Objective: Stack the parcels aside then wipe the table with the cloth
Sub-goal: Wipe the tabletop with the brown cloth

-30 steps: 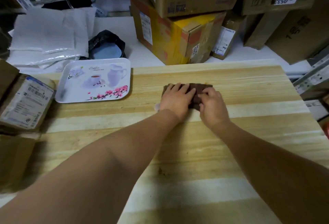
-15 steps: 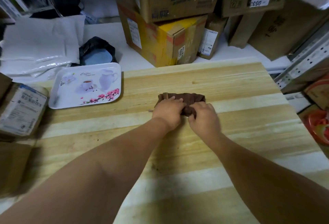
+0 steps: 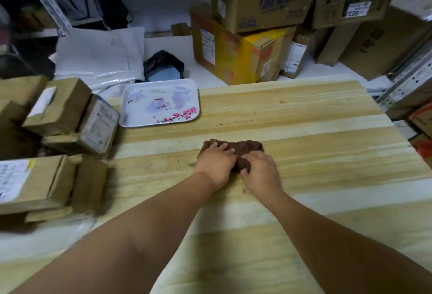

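A bunched brown cloth (image 3: 247, 147) lies on the pale wooden table (image 3: 315, 158) near its middle. My left hand (image 3: 216, 165) presses on the cloth's left part, fingers curled over it. My right hand (image 3: 260, 172) grips the cloth's near right edge. Both hands hide much of the cloth. Brown cardboard parcels with white labels sit piled at the table's left edge: a small box (image 3: 56, 106) on top, a labelled one (image 3: 98, 127) beside it, and a large flat one (image 3: 30, 183) nearer me.
A white tray (image 3: 161, 103) printed with a cup, a jug and pink blossoms lies at the table's far left. Behind it are white plastic mailers (image 3: 100, 55) and a black bag (image 3: 163, 66). Large cartons (image 3: 245, 52) stack behind the far edge. Metal shelving (image 3: 406, 78) stands right.
The cloth went from flat to bunched under both hands and slid toward me. My view shifted, so the parcel pile at the left now shows more fully.
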Demonstrator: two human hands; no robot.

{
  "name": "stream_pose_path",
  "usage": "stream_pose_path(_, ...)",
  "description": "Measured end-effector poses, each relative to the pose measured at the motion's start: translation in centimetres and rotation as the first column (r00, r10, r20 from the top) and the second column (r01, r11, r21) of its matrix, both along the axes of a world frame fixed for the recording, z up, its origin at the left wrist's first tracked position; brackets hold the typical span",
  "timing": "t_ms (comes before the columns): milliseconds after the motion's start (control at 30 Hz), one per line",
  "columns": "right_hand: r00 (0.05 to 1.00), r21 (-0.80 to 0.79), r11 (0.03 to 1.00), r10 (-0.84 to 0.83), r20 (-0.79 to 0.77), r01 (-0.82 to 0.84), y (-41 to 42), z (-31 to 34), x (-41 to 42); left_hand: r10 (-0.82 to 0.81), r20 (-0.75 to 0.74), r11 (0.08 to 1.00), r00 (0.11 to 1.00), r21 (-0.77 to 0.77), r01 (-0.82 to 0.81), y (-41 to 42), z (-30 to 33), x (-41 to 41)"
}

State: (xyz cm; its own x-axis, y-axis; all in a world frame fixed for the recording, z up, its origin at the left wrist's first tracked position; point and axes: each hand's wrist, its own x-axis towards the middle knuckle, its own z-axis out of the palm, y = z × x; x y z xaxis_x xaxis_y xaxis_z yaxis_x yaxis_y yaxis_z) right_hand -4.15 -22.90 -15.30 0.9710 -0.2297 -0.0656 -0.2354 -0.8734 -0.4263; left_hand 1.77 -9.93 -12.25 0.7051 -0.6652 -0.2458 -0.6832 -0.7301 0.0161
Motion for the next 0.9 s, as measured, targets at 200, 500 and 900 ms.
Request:
stream_pose_path(200,0.981,0.038,0.981,0.191,-0.042,-0.189,9.2,0.5,0.8,0.218,-0.026,0.975,0.976,-0.03,-0.218,9.9,-0.4,-2.4)
stream_pose_path(500,0.904,-0.042,0.904,0.426,0.025,-0.425,11.3,-0.3,1.0,0.148,0.032,0.989,0.988,0.024,-0.149,14.6,-1.3,-2.8)
stream_pose_path(900,0.919,0.052,0.918,0.394,-0.016,-0.392,15.2,-0.3,11.1,0.497,-0.011,0.865,0.867,-0.076,-0.497,15.5,-0.9,4.5)
